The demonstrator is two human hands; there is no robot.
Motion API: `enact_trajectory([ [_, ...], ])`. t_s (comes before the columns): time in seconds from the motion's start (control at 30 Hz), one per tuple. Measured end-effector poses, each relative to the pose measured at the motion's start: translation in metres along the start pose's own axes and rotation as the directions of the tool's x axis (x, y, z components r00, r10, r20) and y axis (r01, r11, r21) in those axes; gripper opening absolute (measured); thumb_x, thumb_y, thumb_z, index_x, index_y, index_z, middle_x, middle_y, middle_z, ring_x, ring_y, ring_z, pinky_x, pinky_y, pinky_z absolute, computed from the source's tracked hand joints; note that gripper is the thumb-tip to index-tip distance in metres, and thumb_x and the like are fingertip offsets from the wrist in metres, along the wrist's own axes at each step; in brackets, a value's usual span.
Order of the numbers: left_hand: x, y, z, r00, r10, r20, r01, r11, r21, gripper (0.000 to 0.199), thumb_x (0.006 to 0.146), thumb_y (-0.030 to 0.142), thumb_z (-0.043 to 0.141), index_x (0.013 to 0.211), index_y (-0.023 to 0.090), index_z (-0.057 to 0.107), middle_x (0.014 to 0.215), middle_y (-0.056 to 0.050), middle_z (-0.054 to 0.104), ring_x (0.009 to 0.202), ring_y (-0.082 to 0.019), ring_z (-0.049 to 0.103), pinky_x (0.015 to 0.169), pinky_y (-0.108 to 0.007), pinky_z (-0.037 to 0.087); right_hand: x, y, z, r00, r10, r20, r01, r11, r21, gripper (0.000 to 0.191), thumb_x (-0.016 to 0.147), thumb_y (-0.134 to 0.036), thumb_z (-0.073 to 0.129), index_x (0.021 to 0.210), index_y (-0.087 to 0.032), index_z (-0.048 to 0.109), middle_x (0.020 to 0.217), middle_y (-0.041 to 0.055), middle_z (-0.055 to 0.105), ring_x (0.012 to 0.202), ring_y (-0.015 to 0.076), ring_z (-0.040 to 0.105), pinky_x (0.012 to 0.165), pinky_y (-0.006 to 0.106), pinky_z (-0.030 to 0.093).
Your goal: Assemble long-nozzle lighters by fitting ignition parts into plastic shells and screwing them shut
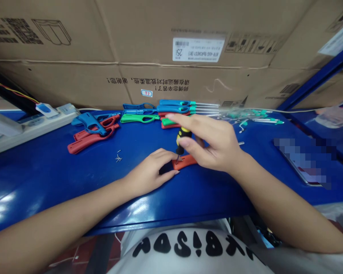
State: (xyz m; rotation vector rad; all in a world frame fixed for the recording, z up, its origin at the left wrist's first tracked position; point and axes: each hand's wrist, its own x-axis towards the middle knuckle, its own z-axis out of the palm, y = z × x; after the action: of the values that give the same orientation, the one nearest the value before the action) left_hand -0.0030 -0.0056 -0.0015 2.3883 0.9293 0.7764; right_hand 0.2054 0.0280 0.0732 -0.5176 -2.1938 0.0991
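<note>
The right hand (214,142) pinches a black-and-yellow screwdriver (183,137) upright between thumb and fingers, its tip down on an orange plastic housing (185,161) lying on the blue desk (45,186). The left hand (150,171) grips that housing's left end. A few small screws (118,157) lie farther left. Toward the far edge sit red and blue gun-shaped housings (93,129), a green housing (138,118) and blue housings with metal rods (174,107), with a white power strip (31,127) at far left and a cardboard carton (131,42) behind.
</note>
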Motion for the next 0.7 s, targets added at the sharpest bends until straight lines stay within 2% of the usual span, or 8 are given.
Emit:
enact_trajectory([
  [0.07, 0.0000, 0.0002, -0.0004, 1.000, -0.013, 0.005, 0.013, 1.000, 0.002, 0.024, 0.095, 0.025, 0.064, 0.118, 0.020, 0.062, 0.110, -0.008, 0.070, 0.105, -0.023, 0.064, 0.095, -0.039, 0.051, 0.0011, -0.0009, -0.0023, 0.996, 0.045, 0.080, -0.056, 0.990, 0.132, 0.038, 0.105, -0.025, 0.040, 0.139, -0.020, 0.057, 0.119, 0.0070, 0.072, 0.089, 0.0149, 0.070, 0.087, 0.032, 0.056],
  [0.13, 0.0000, 0.0001, -0.0003, 1.000, -0.017, 0.008, 0.017, 1.000, 0.005, 0.023, 0.095, 0.025, 0.064, 0.117, 0.020, 0.063, 0.108, -0.007, 0.070, 0.103, -0.023, 0.064, 0.094, -0.038, 0.052, 0.0021, -0.0010, -0.0034, 0.990, 0.070, 0.120, -0.094, 0.972, 0.214, 0.037, 0.105, -0.024, 0.042, 0.138, -0.021, 0.058, 0.117, 0.0053, 0.072, 0.086, 0.0133, 0.069, 0.084, 0.031, 0.057],
  [0.27, 0.0002, 0.0002, 0.0004, 1.000, -0.010, 0.006, 0.010, 1.000, -0.007, 0.025, 0.095, 0.025, 0.064, 0.120, 0.020, 0.062, 0.115, -0.008, 0.069, 0.109, -0.023, 0.062, 0.098, -0.040, 0.050, 0.0017, 0.0015, -0.0031, 0.999, 0.028, 0.019, -0.029, 0.999, 0.037, 0.031, 0.094, -0.041, 0.065, 0.117, -0.020, 0.071, 0.102, 0.0059, 0.075, 0.089, 0.0186, 0.070, 0.080, 0.033, 0.057],
  [0.33, 0.0006, 0.0006, 0.0002, 1.000, -0.008, 0.008, 0.008, 1.000, -0.010, 0.025, 0.095, 0.025, 0.064, 0.119, 0.020, 0.062, 0.114, -0.008, 0.069, 0.107, -0.023, 0.063, 0.097, -0.040, 0.050, 0.0014, 0.0020, -0.0028, 1.000, 0.014, 0.012, -0.014, 1.000, -0.017, 0.033, 0.099, -0.039, 0.057, 0.123, -0.020, 0.068, 0.112, 0.0085, 0.073, 0.100, 0.0205, 0.069, 0.083, 0.034, 0.057],
  [0.43, 0.0009, 0.0007, -0.0003, 1.000, -0.013, 0.016, 0.013, 1.000, -0.001, 0.024, 0.095, 0.025, 0.064, 0.119, 0.020, 0.062, 0.108, -0.007, 0.069, 0.102, -0.022, 0.063, 0.093, -0.039, 0.051, 0.0024, 0.0011, -0.0027, 0.997, 0.033, 0.074, -0.042, 0.991, 0.124, 0.037, 0.105, -0.025, 0.039, 0.136, -0.022, 0.060, 0.118, 0.0068, 0.072, 0.104, 0.0172, 0.068, 0.089, 0.034, 0.057],
  [0.5, 0.0007, 0.0001, 0.0002, 1.000, -0.014, 0.016, 0.014, 1.000, 0.003, 0.024, 0.096, 0.025, 0.064, 0.119, 0.020, 0.062, 0.108, -0.007, 0.069, 0.102, -0.022, 0.063, 0.093, -0.039, 0.051, 0.0035, 0.0002, -0.0026, 0.997, 0.018, 0.078, -0.032, 0.982, 0.187, 0.034, 0.104, -0.022, 0.043, 0.131, -0.021, 0.063, 0.109, 0.0048, 0.074, 0.097, 0.0155, 0.069, 0.089, 0.032, 0.057],
  [0.6, 0.0000, -0.0012, 0.0016, 1.000, -0.013, 0.009, 0.013, 1.000, 0.001, 0.024, 0.096, 0.026, 0.063, 0.118, 0.020, 0.062, 0.112, -0.007, 0.069, 0.106, -0.023, 0.063, 0.095, -0.040, 0.051, 0.0034, -0.0005, -0.0022, 0.999, -0.017, 0.033, 0.014, 0.996, 0.089, 0.022, 0.099, -0.029, 0.058, 0.114, -0.020, 0.071, 0.101, 0.0051, 0.075, 0.094, 0.0169, 0.070, 0.086, 0.031, 0.057],
  [0.7, -0.0001, -0.0013, 0.0019, 1.000, -0.011, 0.008, 0.011, 1.000, 0.004, 0.023, 0.096, 0.027, 0.062, 0.118, 0.020, 0.062, 0.115, -0.008, 0.070, 0.107, -0.024, 0.063, 0.095, -0.041, 0.051, 0.0018, -0.0009, -0.0024, 0.998, -0.038, 0.057, 0.039, 0.999, -0.012, 0.028, 0.100, -0.037, 0.056, 0.120, -0.021, 0.069, 0.109, 0.0071, 0.074, 0.102, 0.0194, 0.069, 0.086, 0.032, 0.057],
])
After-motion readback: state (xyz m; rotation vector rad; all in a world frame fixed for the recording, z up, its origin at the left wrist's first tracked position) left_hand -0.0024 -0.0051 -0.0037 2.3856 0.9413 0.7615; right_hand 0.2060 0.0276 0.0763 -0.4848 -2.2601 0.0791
